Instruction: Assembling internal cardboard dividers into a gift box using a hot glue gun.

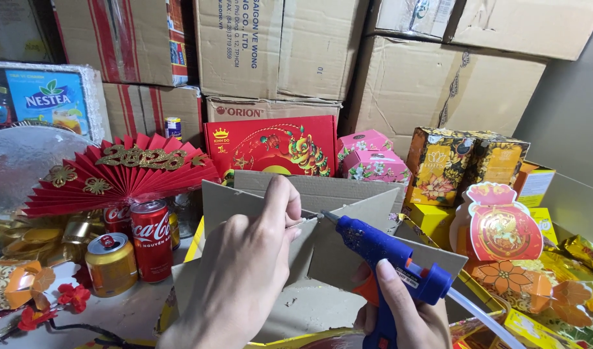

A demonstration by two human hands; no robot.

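My right hand (406,310) grips a blue glue gun (390,255) with an orange trigger and a clear glue stick at its back. Its nozzle touches the top edge of a grey cardboard piece (361,220) standing upright. My left hand (241,268) pinches the edge of a second cardboard flap (222,200) right beside the nozzle, thumb and forefinger closed on it. Both pieces belong to an open cardboard structure in front of me.
A red paper fan (118,174) and several drink cans (151,236) stand at the left. A red gift box (270,147), pink boxes (374,158) and floral boxes (464,161) sit behind. Stacked brown cartons (412,84) fill the back. Gold-wrapped items (555,284) lie at the right.
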